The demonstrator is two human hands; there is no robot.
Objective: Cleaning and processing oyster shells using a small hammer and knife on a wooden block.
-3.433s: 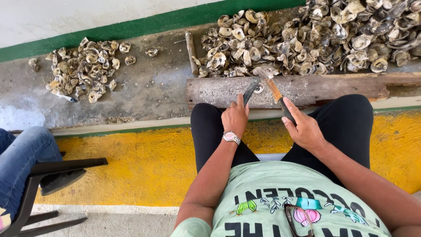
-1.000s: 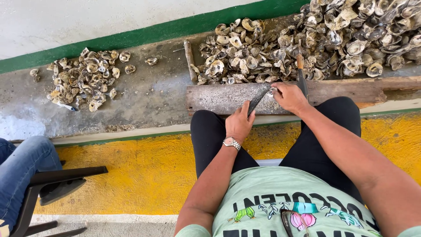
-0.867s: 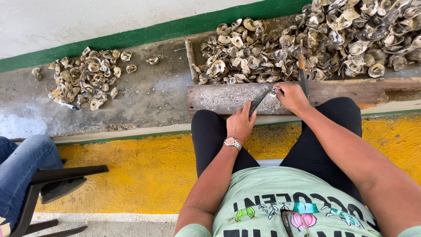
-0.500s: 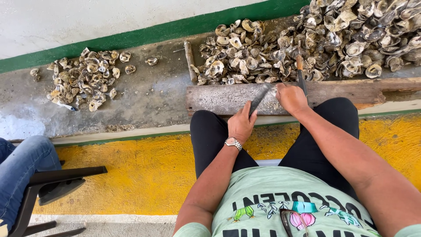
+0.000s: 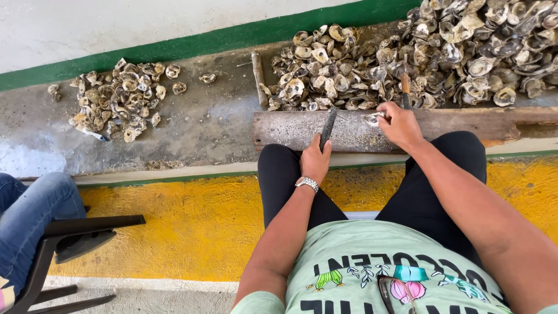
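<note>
Oyster [image 5: 372, 118], grey, rough-shelled, pinched on plank [image 5: 465, 123]

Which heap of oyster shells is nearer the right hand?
The large grey-brown shell heap behind the wooden plank, right above the right hand; the small heap lies far left.

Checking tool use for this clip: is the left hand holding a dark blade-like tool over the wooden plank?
Yes, the left hand grips a dark flat tool whose tip lies over the wooden plank.

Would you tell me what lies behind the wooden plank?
Behind the wooden plank a big heap of oyster shells runs to the green-striped wall. The ground under the heap is covered.
</note>
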